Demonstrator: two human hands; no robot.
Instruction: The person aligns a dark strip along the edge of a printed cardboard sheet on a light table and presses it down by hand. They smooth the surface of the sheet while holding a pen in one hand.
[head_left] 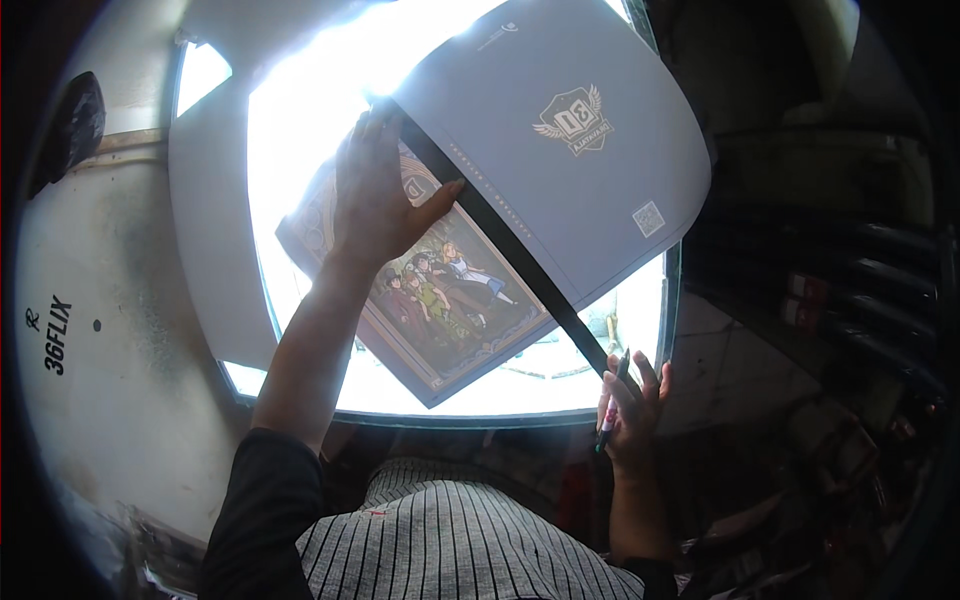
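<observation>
A large printed sheet (560, 200) lies turned at an angle on a brightly lit glass panel (645, 325). One half is plain grey with a winged shield emblem, and the other carries a framed picture of cartoon figures (440, 290). Diagonally between the halves runs a long black straight strip (515, 250), like a ruler. My left hand (375, 205) lies over its upper part, fingers stretched and thumb spread onto the strip. At the strip's lower end, my right hand (632, 415) holds a slim pen (611, 410) with dark tips between its fingers.
Another pale sheet (210, 230) sits under the left side of the lit panel. A white board or tabletop (110, 400) with dark lettering stretches along the left, with a black bundle (75, 130) at its far end. Dark, wrapped long items (880, 290) are stacked at the right.
</observation>
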